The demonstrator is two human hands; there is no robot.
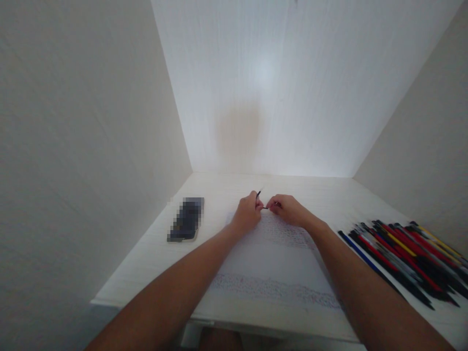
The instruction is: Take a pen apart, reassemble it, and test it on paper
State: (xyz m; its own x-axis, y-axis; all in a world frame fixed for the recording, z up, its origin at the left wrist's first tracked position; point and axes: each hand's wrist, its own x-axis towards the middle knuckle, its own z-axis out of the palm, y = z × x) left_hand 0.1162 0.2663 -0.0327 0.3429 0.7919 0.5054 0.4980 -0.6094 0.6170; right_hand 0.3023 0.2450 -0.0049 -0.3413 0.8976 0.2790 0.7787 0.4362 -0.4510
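Note:
Above the far end of the written sheet, my two hands meet almost fingertip to fingertip. My left hand (248, 210) is closed around a slim dark pen part (259, 193), whose pale thin end sticks up past the fingers. A short dark stick-like piece (265, 208) bridges the small gap between both hands; whether it belongs to the same pen I cannot tell. My right hand (287, 208) is pinched at the other end of that piece, with its fingertips partly hidden. Beneath my hands and forearms lies a paper sheet (274, 261) covered in bands of scribbled ink.
A dark phone (188, 219), partly pixelated, lies left of the sheet. Many pens (405, 256) in black, red, blue and yellow lie in a loose pile at the right. Pale panels (256, 97) enclose the white desk (215, 187) at the back and both sides.

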